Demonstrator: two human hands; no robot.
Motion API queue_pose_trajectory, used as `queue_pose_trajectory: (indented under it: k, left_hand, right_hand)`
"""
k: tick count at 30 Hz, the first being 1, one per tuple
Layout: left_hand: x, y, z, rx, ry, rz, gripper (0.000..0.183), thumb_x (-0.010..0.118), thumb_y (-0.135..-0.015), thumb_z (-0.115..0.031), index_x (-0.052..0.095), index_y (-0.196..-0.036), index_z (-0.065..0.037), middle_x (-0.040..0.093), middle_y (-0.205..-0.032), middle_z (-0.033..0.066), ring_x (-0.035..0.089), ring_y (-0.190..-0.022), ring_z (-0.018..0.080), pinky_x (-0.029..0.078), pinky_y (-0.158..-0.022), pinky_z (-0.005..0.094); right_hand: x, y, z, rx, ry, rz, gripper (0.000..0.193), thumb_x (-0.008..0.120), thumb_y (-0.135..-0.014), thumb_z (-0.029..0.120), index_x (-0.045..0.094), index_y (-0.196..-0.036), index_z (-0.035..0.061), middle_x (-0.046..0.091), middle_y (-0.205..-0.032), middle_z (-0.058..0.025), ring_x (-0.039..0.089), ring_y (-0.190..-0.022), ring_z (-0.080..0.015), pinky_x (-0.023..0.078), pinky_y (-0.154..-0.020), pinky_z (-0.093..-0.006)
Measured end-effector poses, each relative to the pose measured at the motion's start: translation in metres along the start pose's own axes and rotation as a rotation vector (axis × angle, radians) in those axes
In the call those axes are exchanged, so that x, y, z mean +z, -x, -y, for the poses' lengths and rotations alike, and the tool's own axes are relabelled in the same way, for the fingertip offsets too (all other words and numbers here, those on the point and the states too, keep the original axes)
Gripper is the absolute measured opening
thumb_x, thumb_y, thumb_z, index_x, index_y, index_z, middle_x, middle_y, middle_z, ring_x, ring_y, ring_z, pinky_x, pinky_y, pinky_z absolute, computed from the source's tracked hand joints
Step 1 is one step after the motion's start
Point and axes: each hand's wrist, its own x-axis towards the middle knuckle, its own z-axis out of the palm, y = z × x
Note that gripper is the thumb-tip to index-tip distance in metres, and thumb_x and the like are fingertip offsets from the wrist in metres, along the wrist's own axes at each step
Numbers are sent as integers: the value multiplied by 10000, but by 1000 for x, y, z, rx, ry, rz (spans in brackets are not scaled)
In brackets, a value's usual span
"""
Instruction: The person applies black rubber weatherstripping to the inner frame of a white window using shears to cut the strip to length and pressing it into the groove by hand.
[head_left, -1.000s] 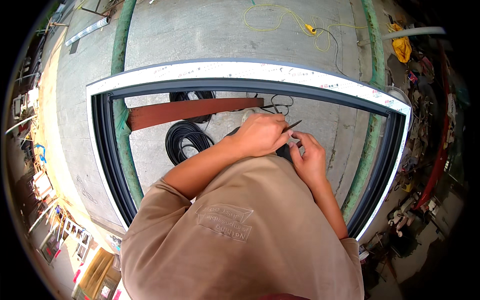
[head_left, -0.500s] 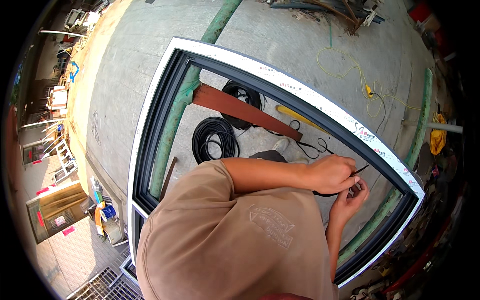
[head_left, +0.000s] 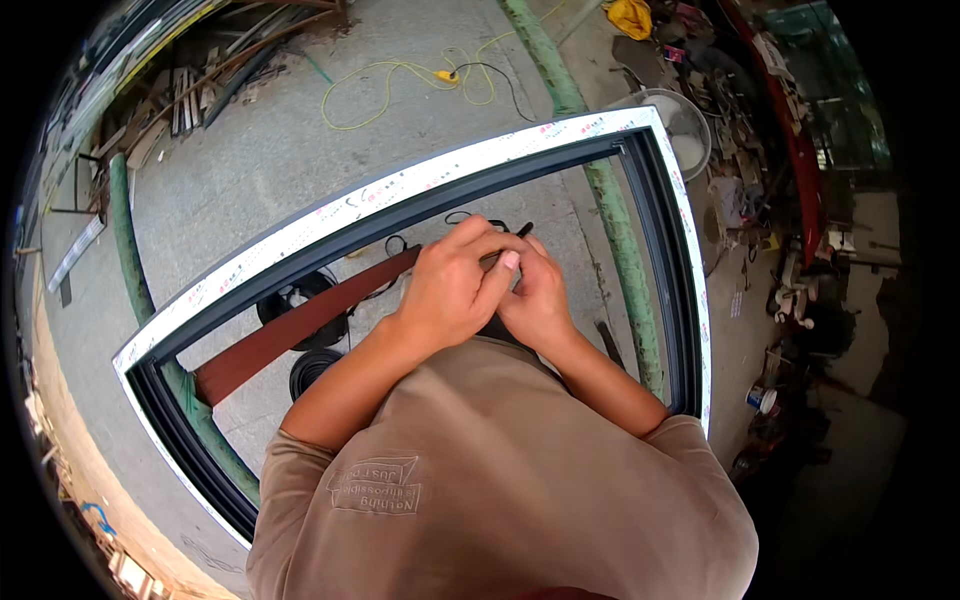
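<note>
Both hands meet over the opening of a large dark window frame with white printed film on its face. My left hand is closed, its fingers curled round a thin black rubber strip. Close against it, my right hand is also closed on the strip, near its end. The short tip sticks up above the fingers; much of the rest is hidden by my hands. Below the frame, a black coil lies on the floor, partly covered by my left arm.
Green pipes pass under the frame at both sides. A red-brown board slants beneath the opening. Beyond the frame lie a yellow cable and scrap lengths. At right stand a bucket and clutter.
My view has turned to the right, so the frame appears swung round. My hands have come closer together on the black strip, with the right fingers now closed more tightly.
</note>
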Motion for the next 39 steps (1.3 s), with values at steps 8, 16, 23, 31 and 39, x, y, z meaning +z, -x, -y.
queue_pose_trajectory:
  k: [8, 16, 23, 31, 39]
  left_hand:
    - [16, -39, -28, -161, 29, 374, 255, 672, -1042, -65, 779, -1263, 1, 685, -1000, 119, 654, -856, 236, 527, -793, 363]
    - [49, -83, -46, -135, -43, 540, 295, 694, -1026, -49, 750, -1315, -35, 767, -1036, 108, 659, -795, 200, 534, -770, 334]
    - [76, -116, -58, 261, -378, 406, 362, 787, -944, 17, 713, -1287, -71, 748, -1044, 71, 594, -716, 139, 525, -665, 328]
    - [103, -89, -38, -535, 165, 319, 275, 632, -1142, -206, 699, -1331, -18, 735, -1184, 32, 661, -901, 106, 518, -765, 266]
    - [117, -136, -27, -428, 302, 470, 324, 563, -1178, -267, 701, -1361, -39, 781, -1187, 48, 684, -1012, 108, 542, -837, 293]
  right_hand:
    - [-53, 25, -34, 97, -161, -342, 284, 871, -882, 135, 717, -1085, 10, 712, -963, -148, 732, -892, -306, 576, -786, -418]
    - [-112, 22, -66, 244, -563, -372, 288, 844, -1010, 214, 774, -1200, 9, 752, -935, -20, 598, -766, -80, 517, -699, -292]
    - [-128, 14, -79, 282, -822, -113, 174, 833, -1014, 190, 776, -1005, 25, 683, -812, 45, 564, -707, -40, 447, -630, -249]
    - [-136, 12, -85, 309, -824, -318, 188, 818, -1022, 180, 764, -1071, 7, 727, -814, 10, 615, -688, -52, 483, -615, -246]
    - [-115, 19, -77, 462, -837, -355, 195, 800, -1028, 198, 766, -1060, 8, 757, -849, -2, 601, -672, -54, 485, -614, -258]
